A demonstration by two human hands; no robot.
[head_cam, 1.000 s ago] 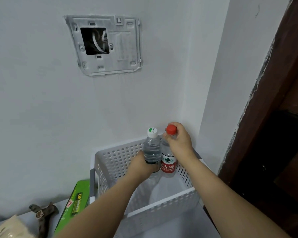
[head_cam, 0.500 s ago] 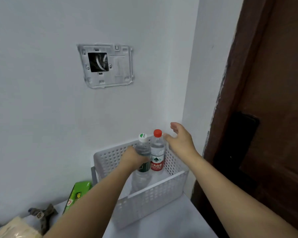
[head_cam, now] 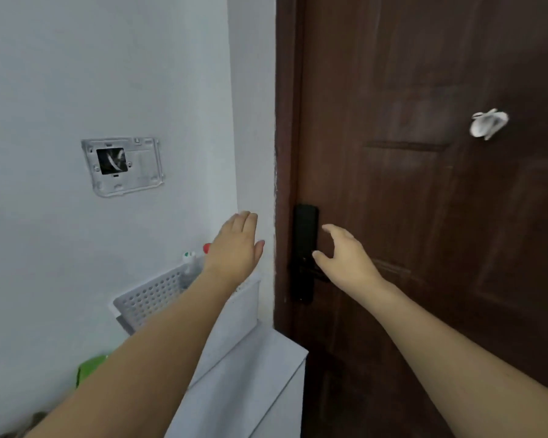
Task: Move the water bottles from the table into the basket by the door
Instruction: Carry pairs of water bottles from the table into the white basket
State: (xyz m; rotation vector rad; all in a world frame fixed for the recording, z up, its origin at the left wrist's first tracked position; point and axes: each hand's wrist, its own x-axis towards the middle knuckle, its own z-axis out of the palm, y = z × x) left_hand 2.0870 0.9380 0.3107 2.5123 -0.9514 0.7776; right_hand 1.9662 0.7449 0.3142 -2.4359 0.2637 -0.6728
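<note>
Both hands empty w/ fingers spread, left hand (head_cam: 234, 245) above basket (head_cam: 152, 298) at left, right hand (head_cam: 345, 254) near door (head_cam: 424, 216), two bottles (head_cam: 192, 263) upright inside, apparently just dropped off.

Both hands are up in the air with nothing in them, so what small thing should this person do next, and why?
Probably turn back toward the table to look for more bottles. The left hand and right hand are open and hold nothing, and two bottle caps, one white-and-green and one red, already stand in the white basket beside the door. The table is out of view, so I cannot tell whether any bottles remain.
</note>
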